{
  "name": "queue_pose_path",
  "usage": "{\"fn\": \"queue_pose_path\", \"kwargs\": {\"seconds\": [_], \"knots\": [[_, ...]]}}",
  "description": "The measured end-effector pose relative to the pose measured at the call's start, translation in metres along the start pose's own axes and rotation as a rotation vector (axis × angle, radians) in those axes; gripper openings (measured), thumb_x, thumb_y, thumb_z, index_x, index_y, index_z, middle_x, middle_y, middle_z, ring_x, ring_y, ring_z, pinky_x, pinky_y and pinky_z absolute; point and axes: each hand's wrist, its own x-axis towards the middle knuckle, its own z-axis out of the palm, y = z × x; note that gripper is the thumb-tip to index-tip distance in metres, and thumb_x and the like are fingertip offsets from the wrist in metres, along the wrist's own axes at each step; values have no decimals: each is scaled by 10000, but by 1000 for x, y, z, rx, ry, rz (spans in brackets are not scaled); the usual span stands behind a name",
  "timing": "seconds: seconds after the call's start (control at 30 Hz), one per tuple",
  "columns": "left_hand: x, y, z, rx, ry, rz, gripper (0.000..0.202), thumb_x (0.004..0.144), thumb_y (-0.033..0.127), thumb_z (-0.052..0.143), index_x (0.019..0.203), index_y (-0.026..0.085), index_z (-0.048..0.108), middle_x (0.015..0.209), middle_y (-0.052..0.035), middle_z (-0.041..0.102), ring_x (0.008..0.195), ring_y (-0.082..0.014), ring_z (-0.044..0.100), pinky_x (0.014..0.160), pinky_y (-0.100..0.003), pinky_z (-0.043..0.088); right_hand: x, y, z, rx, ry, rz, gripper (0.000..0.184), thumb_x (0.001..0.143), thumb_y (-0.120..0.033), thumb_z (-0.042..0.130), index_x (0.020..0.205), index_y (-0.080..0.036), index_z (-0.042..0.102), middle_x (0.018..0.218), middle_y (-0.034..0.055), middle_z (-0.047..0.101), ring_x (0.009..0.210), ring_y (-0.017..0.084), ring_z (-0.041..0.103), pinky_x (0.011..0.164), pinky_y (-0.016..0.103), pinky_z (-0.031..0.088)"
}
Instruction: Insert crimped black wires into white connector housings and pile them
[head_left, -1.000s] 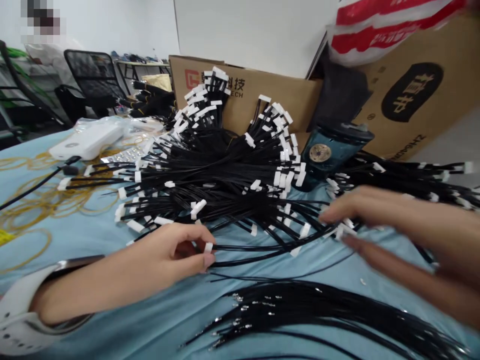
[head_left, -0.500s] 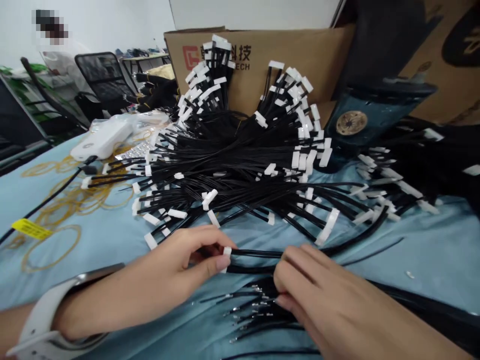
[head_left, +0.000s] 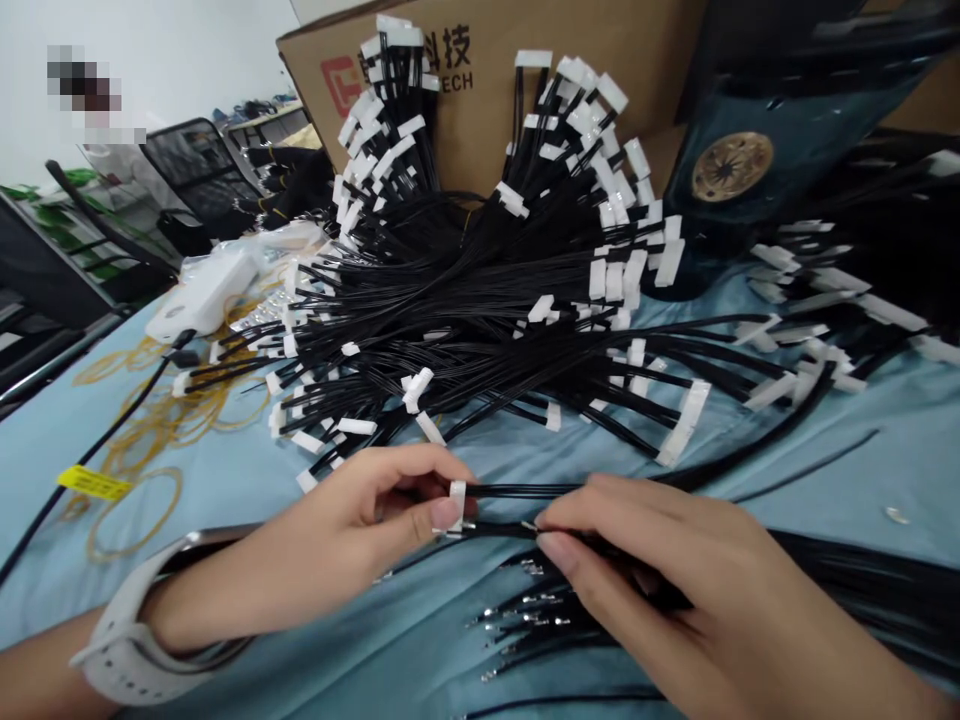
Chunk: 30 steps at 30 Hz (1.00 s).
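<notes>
Between thumb and fingers my left hand [head_left: 382, 530] pinches a small white plug connector [head_left: 457, 505], from which black wires [head_left: 517, 491] run right. My right hand [head_left: 660, 570], to the right of the connector, pinches a black wire by its end; a small metal tip [head_left: 529, 525] shows at the fingertips. Below lie loose black wires with bare metal terminals [head_left: 525, 615], partly under my right hand. Behind both hands spreads a large pile of black cables [head_left: 465, 290] with white connectors on their ends.
Yellow rubber bands [head_left: 150, 440] and a white device [head_left: 202, 295] lie at the left, near a black cord with a yellow tag [head_left: 94, 482]. A cardboard box [head_left: 487, 130] and a dark blue cup [head_left: 720, 220] stand behind. More cables [head_left: 885, 290] lie right. A person is in the background.
My right hand has shifted its grip; its thumb and index finger now pinch a wire end with its metal tip showing. The left hand keeps the connector. The view has tilted and moved closer.
</notes>
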Motion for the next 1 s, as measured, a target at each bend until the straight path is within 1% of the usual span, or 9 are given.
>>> {"fn": "queue_pose_path", "kwargs": {"seconds": [0.17,0.23,0.37,0.47,0.53,0.63,0.77,0.87,1.0], "knots": [[1,3,0,-45,1,17,99,886,301,652,908,235,723,806,16,655,765,-170,579,682,-238,478,-11,-2,9,-122,-18,-252,394,951,-88,378,707,-212,663,651,12,582,569,171,538,552,305,465],[2,3,0,-36,12,12,98,874,295,660,910,235,730,818,15,665,785,-171,589,692,-233,485,-11,-5,10,-124,-54,-336,423,936,-30,347,767,-204,694,684,11,611,602,171,554,606,313,481],[3,2,-1,-34,20,7,82,854,286,674,890,229,720,807,18,675,764,-164,601,684,-221,504,-7,-7,6,-198,74,-419,440,954,-11,308,942,-128,732,734,44,675,668,201,615,664,355,496],[3,0,-3,-5,17,26,88,837,303,671,862,233,717,807,19,693,761,-165,622,676,-212,520,-6,-6,0,-258,110,-401,389,998,-67,326,1032,-117,710,811,53,701,727,204,634,691,358,497],[4,-3,-3,63,34,19,127,840,341,661,863,237,730,816,11,694,758,-173,623,648,-209,514,-8,-4,-2,-229,94,-420,398,992,-52,327,902,-188,689,779,13,678,677,167,608,681,329,492],[4,-7,-4,116,45,-15,191,843,409,657,890,244,739,847,-2,697,750,-185,624,604,-204,500,-11,-3,-2,-256,-56,-382,358,952,-52,369,721,-226,579,684,-21,597,596,153,549,636,312,480],[4,-9,-2,80,26,14,166,859,403,655,873,257,732,832,26,694,755,-168,647,646,-180,514,-12,-1,-4,-271,-210,-218,149,924,-184,531,799,-220,604,797,16,637,764,210,621,746,361,528],[4,-7,-1,98,41,47,149,865,380,644,858,258,731,792,43,675,717,-150,635,635,-161,507,-12,-3,-6,-202,-229,-165,181,929,-136,514,797,-214,611,805,17,633,758,200,612,771,360,532],[4,-3,0,105,22,69,170,863,373,624,865,246,737,757,36,653,677,-149,590,581,-162,476,-13,-7,-2,-90,-175,-74,269,921,-48,427,795,-201,608,786,22,621,724,186,591,668,319,513]]}}
